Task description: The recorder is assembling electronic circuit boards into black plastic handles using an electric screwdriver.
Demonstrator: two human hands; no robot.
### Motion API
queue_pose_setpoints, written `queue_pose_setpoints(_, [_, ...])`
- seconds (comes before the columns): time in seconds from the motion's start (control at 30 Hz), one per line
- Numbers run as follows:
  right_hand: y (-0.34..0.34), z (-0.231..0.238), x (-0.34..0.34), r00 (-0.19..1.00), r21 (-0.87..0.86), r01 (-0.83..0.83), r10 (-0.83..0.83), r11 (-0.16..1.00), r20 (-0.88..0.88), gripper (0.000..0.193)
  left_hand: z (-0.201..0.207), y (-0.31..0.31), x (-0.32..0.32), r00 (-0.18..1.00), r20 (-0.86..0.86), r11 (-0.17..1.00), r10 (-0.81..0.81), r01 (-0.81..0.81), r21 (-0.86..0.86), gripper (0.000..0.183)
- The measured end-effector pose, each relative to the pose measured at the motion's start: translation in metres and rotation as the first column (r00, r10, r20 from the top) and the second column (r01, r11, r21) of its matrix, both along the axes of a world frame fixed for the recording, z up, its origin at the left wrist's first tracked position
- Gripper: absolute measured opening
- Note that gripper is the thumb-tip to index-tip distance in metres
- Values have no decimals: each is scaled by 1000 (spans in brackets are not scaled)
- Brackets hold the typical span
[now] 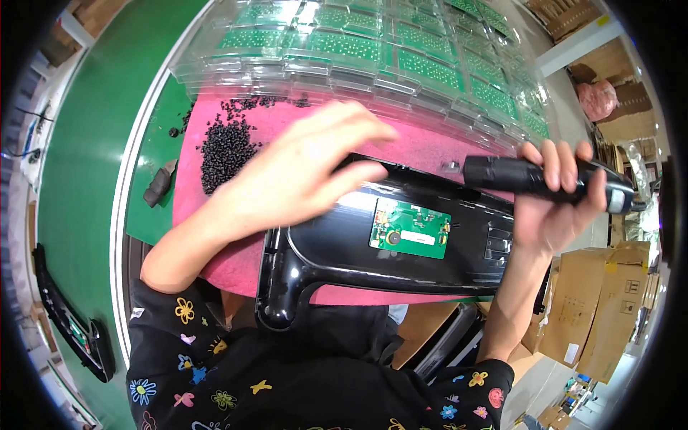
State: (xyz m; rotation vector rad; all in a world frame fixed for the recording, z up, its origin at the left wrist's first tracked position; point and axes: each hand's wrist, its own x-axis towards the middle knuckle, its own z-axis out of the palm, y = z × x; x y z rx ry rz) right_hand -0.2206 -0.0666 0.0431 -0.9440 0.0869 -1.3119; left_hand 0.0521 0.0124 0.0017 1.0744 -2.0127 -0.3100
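A pink cloth (pixel 430 143) covers the worktop beneath a glossy black housing (pixel 333 247). Nearest, below the housing's right half, a cardboard box (pixel 423 330) holds black parts (pixel 455 344). On the housing, right of its middle, lies a green circuit board (pixel 411 226). Over the housing's upper left edge, the blurred left hand (pixel 315 165) is half open, nothing between thumb and forefinger; whether it touches the housing I cannot tell. Above the housing's right end, the right hand (pixel 548 218) wraps its fingers round a black power screwdriver (pixel 494 173). Small black pieces (pixel 226 150) lie heaped beyond the housing's left end; clear trays (pixel 294 76) of green boards (pixel 344 44) stand farthest behind it.
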Motion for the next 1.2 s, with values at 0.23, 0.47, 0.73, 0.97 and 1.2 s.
queue_pose_setpoints(0.23, [45, 15, 30, 973, -102, -208, 217, 973, 85, 24, 3, 16, -28, 909, -343, 896, -238, 341, 283, 26])
queue_pose_setpoints(0.47, [54, 5, 31, 981, -290, -176, 142, 941, -134, 34, 3, 21, -22, 955, -267, 988, -131, 148, 43, 15])
queue_pose_setpoints(0.73, [64, 2, 34, 975, -170, -154, 121, 973, -188, 30, 6, 13, -6, 802, -598, 949, 0, 189, 254, 7])
queue_pose_setpoints(0.97, [68, 18, 34, 1000, -231, 23, -19, 973, 20, 31, -19, 6, -14, 945, -264, 958, -192, 239, 159, 11])
queue_pose_setpoints(1.2, [74, 11, 45, 998, -225, 69, -65, 972, 25, 32, -20, 7, -13, 958, -194, 976, -210, 218, 21, 19])
